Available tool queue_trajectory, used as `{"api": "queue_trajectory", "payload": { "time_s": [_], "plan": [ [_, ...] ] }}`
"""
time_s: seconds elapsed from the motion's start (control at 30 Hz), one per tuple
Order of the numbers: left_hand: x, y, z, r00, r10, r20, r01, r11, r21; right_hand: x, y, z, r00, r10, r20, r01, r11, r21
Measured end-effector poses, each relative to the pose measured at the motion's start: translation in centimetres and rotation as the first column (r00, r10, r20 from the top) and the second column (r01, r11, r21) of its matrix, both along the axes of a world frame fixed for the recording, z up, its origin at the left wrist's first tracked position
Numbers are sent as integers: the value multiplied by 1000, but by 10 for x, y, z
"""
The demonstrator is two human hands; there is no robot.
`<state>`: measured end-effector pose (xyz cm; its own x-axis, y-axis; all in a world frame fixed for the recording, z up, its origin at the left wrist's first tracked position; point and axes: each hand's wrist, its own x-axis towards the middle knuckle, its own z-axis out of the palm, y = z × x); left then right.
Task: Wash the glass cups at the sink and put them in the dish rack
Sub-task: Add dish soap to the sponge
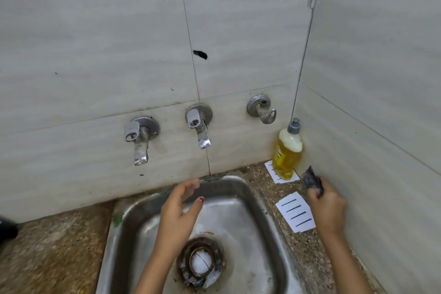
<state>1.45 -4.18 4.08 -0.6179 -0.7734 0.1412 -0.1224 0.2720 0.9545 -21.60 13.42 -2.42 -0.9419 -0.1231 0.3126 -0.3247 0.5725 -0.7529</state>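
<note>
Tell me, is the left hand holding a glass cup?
No, the left hand is open over the sink with nothing in it, while the right hand grips a dark scrubber.

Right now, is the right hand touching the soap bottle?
Apart. Head view: the right hand grips a dark scrub pad; bare wall shows between that and the soap bottle.

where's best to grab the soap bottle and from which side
Grip the soap bottle round its middle from the sink side: it stands upright in the wall corner, back and right blocked. Left hand is free; right hand holds a scrubber.
</note>
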Motion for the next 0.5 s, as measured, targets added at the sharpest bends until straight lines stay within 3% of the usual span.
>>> {"api": "queue_trajectory", "payload": {
  "time_s": [0.07, 0.13, 0.2, 0.27, 0.3, 0.37, 0.43, 0.5],
  "plan": [
    [-3, -4, 25, 995, -14, -96, 10, 999, -40, 14, -5, 19, 998, -21, 62, 33, 977, -210],
    [-7, -12, 52, 982, -21, -189, -5, 991, -137, 26, -20, 32, 943, 36, 330, 143, 853, -502],
    [-15, -24, 79, 974, -41, -222, -20, 964, -265, 40, -40, 45, 724, 342, 599, 358, 557, -750],
    [-26, -40, 100, 983, -76, -165, -2, 902, -431, 55, -57, 53, 473, 646, 599, 541, 323, -776],
    [-32, -50, 105, 992, -92, -88, 35, 859, -510, 62, -64, 57, 380, 724, 576, 582, 296, -757],
    [-44, -75, 107, 981, -106, 160, 181, 788, -589, 77, -75, 61, 256, 790, 558, 586, 332, -739],
    [-53, -99, 101, 909, -135, 395, 349, 765, -541, 89, -84, 65, 195, 806, 559, 555, 379, -741],
    [-56, -113, 99, 870, -190, 455, 427, 752, -503, 95, -92, 71, 160, 817, 554, 524, 405, -749]
  ]
}}
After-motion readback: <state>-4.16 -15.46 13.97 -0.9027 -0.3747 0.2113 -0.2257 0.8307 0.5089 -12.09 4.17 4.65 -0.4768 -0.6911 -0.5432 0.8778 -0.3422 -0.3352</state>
